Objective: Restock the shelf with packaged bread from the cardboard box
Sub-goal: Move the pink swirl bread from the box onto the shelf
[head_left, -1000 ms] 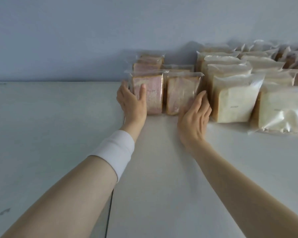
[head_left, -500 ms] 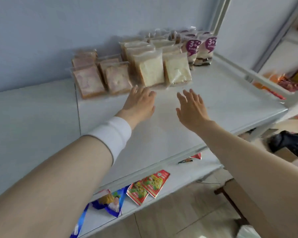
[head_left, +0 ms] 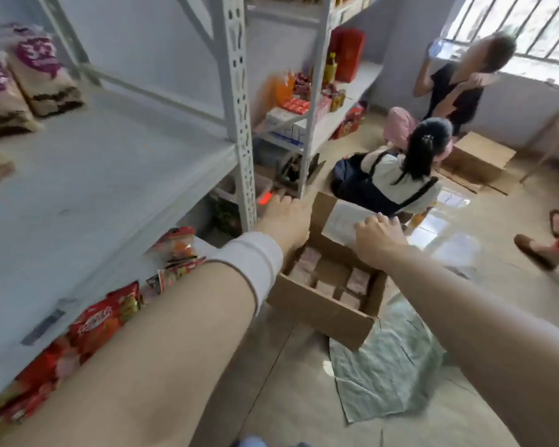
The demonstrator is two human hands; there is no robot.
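Observation:
An open cardboard box [head_left: 320, 312] stands on the floor right of the shelf, with several pinkish bread packs [head_left: 357, 280] lying inside. My left hand [head_left: 284, 217] reaches out above the box's left side, fingers stretched and holding nothing. My right hand [head_left: 376, 237] hovers over the box's far flap, fingers loosely bent and empty. The white shelf [head_left: 104, 175] fills the left of the view, with purple-labelled bread bags [head_left: 42, 72] at its back.
A grey upright post [head_left: 239, 117] stands between shelf and box. Red snack packets [head_left: 110, 317] line the lower shelf. A person [head_left: 397, 175] sits just beyond the box, another stands by the window, a foot shows at right. A crumpled plastic sheet [head_left: 384, 362] lies beside the box.
My view has swung right and down from the shelf to the floor. Both hands left the bread packs on the shelf and moved out over the cardboard box.

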